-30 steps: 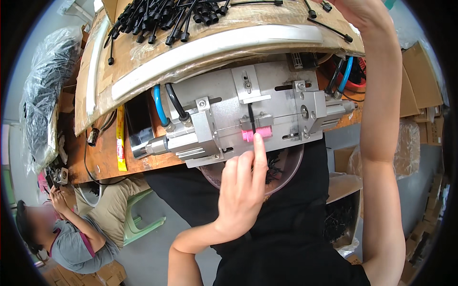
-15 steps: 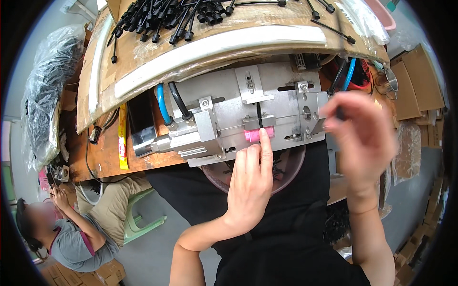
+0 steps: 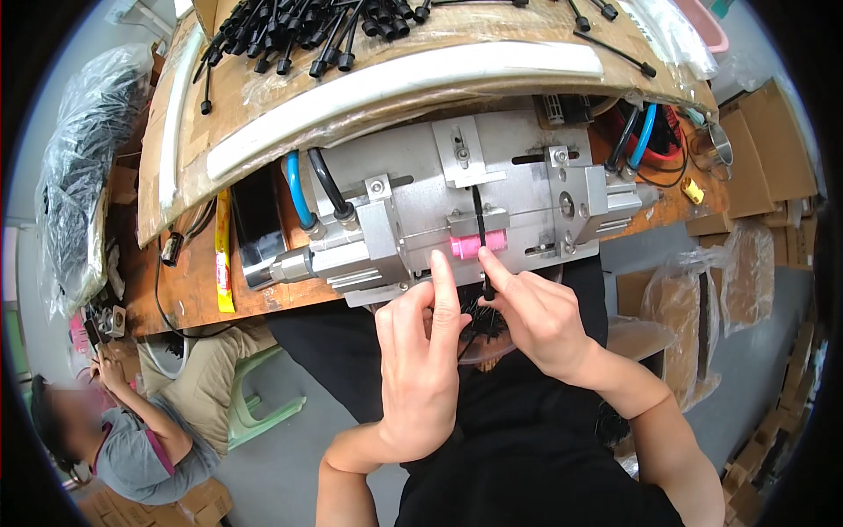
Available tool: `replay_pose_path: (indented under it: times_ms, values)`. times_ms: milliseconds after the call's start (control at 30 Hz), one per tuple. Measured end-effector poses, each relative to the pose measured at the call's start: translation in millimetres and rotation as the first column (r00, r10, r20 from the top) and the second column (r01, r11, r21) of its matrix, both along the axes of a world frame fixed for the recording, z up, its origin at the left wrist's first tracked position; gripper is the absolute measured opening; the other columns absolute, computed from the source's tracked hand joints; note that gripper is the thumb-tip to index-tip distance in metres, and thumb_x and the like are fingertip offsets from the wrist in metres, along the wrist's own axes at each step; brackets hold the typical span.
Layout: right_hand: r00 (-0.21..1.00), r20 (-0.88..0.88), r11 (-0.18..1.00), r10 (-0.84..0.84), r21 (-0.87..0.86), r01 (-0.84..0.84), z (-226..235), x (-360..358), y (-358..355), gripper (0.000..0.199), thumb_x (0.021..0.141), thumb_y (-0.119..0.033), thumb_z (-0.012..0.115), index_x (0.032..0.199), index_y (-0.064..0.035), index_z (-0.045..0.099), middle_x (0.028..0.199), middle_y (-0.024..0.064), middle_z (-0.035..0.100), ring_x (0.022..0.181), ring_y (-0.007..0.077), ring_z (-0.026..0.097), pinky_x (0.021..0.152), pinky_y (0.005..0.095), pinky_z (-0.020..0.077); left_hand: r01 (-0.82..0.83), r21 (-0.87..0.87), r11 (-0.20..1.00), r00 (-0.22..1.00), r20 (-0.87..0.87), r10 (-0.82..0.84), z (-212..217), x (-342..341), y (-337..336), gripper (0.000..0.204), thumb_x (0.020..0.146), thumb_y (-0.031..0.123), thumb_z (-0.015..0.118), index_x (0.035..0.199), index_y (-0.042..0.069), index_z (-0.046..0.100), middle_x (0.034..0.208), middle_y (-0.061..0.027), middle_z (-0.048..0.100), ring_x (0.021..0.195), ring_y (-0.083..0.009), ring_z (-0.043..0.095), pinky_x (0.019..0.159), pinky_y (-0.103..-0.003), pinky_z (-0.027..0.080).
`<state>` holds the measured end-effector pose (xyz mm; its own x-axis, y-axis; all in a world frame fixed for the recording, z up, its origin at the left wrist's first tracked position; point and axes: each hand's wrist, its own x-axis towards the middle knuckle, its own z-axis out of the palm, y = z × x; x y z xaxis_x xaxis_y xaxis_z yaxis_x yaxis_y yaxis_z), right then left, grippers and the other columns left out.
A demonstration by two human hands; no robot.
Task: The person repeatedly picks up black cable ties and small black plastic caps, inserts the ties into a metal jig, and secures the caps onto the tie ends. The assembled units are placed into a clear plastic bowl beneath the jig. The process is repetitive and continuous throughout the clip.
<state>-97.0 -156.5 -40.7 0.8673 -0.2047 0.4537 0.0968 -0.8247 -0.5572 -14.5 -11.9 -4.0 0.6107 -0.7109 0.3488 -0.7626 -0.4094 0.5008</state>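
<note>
A thin black rod (image 3: 479, 213) with a thicker knob at its near end lies across a metal fixture (image 3: 522, 206), over a pink block (image 3: 465, 247). My right hand (image 3: 549, 325) is closed at the rod's near end. Its index fingertip touches the rod beside the block, and the thumb is by the knob. Just left of it, my left hand (image 3: 417, 369) has its index finger stretched toward the block without touching it. The other left fingers are bent, and nothing can be made out in them. Under the hands, a bowl (image 3: 483, 357) with black pieces is partly hidden.
Metal cylinders with blue and black hoses (image 3: 299, 193) flank the fixture. Behind it, a cardboard sheet (image 3: 378, 97) bears a heap of black knobbed rods (image 3: 299, 35). A yellow strip (image 3: 225, 255) and dark glossy panel (image 3: 257, 228) lie left. Another person (image 3: 145, 439) sits lower left.
My right hand has come from the fixture's right side to the black rod's near end. My left index finger has drawn back from the pink block, and the rod now reaches nearer over it.
</note>
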Motion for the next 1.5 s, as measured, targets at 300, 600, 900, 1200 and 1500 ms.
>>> replay_pose_path:
  times_ms: [300,600,900,1200,1500]
  values:
    - [0.995,0.104,0.952,-0.013,-0.303,0.044,74.7,32.7,-44.8,0.038,0.079,-0.006,0.068,0.116,-0.0007,0.063,0.078,0.0060,0.057,0.066,0.0213,0.062,0.053,0.0330,0.0479,-0.124,-0.173,0.977,0.974,0.169,0.153,56.7,104.3,-14.9,0.040,0.082,-0.004,0.065,0.120,0.008,0.064,0.098,-0.0125,0.056,0.093,-0.0258,0.056,0.078,-0.036,0.048]
    - [0.976,0.020,0.770,-0.216,-0.612,0.183,128.1,134.6,-163.3,0.012,0.080,-0.002,0.068,0.091,-0.0036,0.063,0.089,0.0123,0.056,0.090,0.0337,0.060,0.077,0.0429,0.0465,0.078,0.072,0.994,0.997,-0.003,-0.078,83.0,196.1,-77.1,0.017,0.082,-0.001,0.066,0.098,0.002,0.066,0.077,-0.0033,0.057,0.068,-0.0103,0.049,0.067,-0.025,0.046]
    - [0.949,0.147,0.856,-0.280,-0.408,0.316,167.6,113.2,-236.4,0.011,0.080,-0.008,0.070,0.091,-0.0035,0.071,0.090,0.0154,0.066,0.084,0.0287,0.064,0.076,0.0380,0.0493,0.223,-0.115,0.968,0.938,-0.246,-0.245,105.0,209.6,-82.3,0.016,0.096,0.009,0.058,0.107,0.001,0.067,0.084,-0.0007,0.061,0.075,-0.0071,0.055,0.072,-0.022,0.047]
    - [0.902,-0.094,0.834,-0.422,-0.430,0.345,163.2,148.7,-242.3,0.013,0.081,-0.011,0.069,0.091,-0.0050,0.073,0.086,0.0173,0.070,0.085,0.0305,0.068,0.076,0.0381,0.0522,0.170,-0.501,0.848,0.693,-0.551,-0.465,127.4,254.4,-68.3,0.032,0.101,0.023,0.055,0.119,-0.002,0.062,0.096,-0.0052,0.067,0.083,-0.0063,0.062,0.080,-0.018,0.053]
    - [0.971,-0.215,0.848,-0.104,-0.529,-0.027,142.4,238.9,-205.8,0.013,0.071,-0.006,0.070,0.083,-0.0046,0.074,0.081,0.0180,0.070,0.079,0.0338,0.069,0.072,0.0413,0.0523,0.132,-0.594,0.794,0.708,-0.505,-0.495,109.1,239.6,-61.4,0.030,0.102,0.020,0.052,0.124,-0.001,0.057,0.101,-0.0051,0.066,0.087,-0.0068,0.062,0.083,-0.019,0.053]
